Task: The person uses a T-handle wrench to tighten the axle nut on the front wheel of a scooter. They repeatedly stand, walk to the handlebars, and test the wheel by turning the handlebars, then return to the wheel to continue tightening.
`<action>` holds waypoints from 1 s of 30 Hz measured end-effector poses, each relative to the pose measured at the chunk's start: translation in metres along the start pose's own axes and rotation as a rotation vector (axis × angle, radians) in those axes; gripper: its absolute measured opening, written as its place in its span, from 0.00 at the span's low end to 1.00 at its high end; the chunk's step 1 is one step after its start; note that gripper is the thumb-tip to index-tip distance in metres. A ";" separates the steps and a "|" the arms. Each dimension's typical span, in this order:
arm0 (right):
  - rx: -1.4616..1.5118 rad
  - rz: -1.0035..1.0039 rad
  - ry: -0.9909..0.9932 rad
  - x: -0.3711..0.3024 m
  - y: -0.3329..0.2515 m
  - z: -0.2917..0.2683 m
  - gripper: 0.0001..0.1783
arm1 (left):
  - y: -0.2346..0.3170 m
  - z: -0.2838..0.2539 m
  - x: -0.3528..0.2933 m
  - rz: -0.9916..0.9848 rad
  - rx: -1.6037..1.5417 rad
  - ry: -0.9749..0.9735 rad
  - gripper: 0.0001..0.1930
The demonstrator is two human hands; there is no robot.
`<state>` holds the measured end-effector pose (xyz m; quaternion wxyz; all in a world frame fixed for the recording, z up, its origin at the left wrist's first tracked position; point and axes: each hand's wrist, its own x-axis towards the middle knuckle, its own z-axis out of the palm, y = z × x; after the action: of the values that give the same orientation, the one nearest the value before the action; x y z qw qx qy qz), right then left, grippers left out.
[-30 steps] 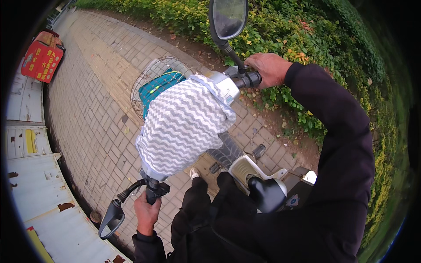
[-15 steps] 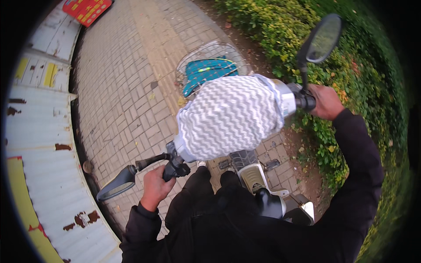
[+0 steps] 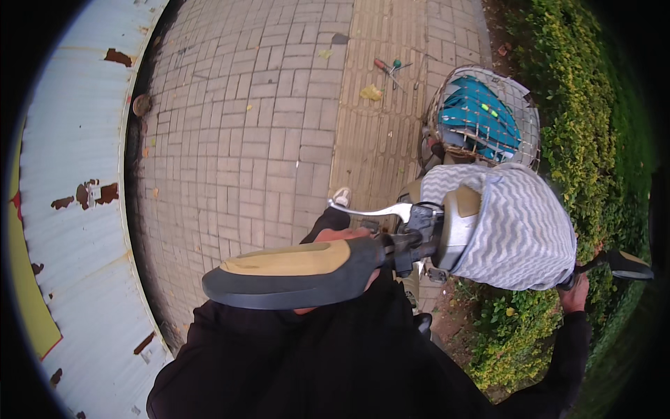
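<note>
An electric scooter stands before me, its handlebar draped in a grey-and-white zigzag cloth [image 3: 520,230]. My left hand [image 3: 343,235] is at the left handlebar end, mostly hidden behind the black-and-tan left mirror [image 3: 286,272]; what shows of it is closed around the grip. A silver brake lever [image 3: 373,209] sticks out ahead of that grip. At the far right end, my right hand [image 3: 575,295] is wrapped around the other grip, partly covered by the cloth, near the right mirror [image 3: 630,265]. The wire front basket [image 3: 532,119] holds a teal cloth item [image 3: 474,112].
Tools with red and green handles [image 3: 382,65] lie on the yellowish tactile strip [image 3: 366,146] of the brick pavement [image 3: 237,133]. A rusty white metal wall [image 3: 84,153] runs along the left. Green and yellow hedge [image 3: 586,146] borders the right side, close to the scooter.
The handlebar has turned, its left end swinging forward and its right end back toward me. Scooter and basket now appear farther right. The tools have come into view. Both hands have stayed on the grips.
</note>
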<state>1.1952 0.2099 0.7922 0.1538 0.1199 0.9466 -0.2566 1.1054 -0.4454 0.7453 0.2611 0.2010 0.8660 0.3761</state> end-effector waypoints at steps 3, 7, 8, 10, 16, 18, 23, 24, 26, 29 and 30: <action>-0.202 0.026 -0.024 -0.011 0.042 -0.009 0.45 | 0.002 -0.004 0.001 0.087 0.063 0.073 0.16; -0.692 0.108 0.004 -0.017 0.086 -0.021 0.47 | 0.007 -0.012 0.008 0.042 0.195 -0.073 0.11; -0.602 0.050 -0.020 -0.018 0.091 -0.025 0.45 | 0.007 -0.012 0.009 0.054 0.197 -0.079 0.10; -0.397 0.018 -0.070 -0.014 0.094 -0.028 0.42 | 0.003 -0.013 0.011 0.066 0.203 -0.092 0.10; -0.680 -0.020 0.063 -0.014 0.079 -0.024 0.37 | -0.004 -0.007 0.009 0.086 0.203 -0.058 0.11; -0.704 -0.013 0.103 -0.015 0.075 -0.022 0.35 | -0.004 -0.005 0.008 0.097 0.209 -0.047 0.11; -0.764 -0.094 0.141 -0.019 0.069 -0.014 0.31 | -0.002 -0.004 0.009 0.103 0.215 -0.040 0.11; -0.766 -0.082 0.145 -0.020 0.067 -0.011 0.31 | -0.002 -0.004 0.009 0.100 0.219 -0.035 0.11; -0.621 0.009 0.130 -0.019 0.059 -0.006 0.30 | -0.002 -0.003 0.009 0.105 0.216 -0.034 0.11; -0.260 0.173 0.058 -0.014 0.045 -0.005 0.31 | -0.002 -0.001 0.010 0.100 0.216 -0.038 0.11; -0.194 0.187 0.028 -0.012 0.043 -0.008 0.32 | -0.002 0.000 0.010 0.101 0.217 -0.039 0.11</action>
<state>1.2175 0.2479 0.7834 0.1749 0.1956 0.9538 -0.1466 1.0971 -0.4417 0.7409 0.2351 0.2788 0.8851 0.2890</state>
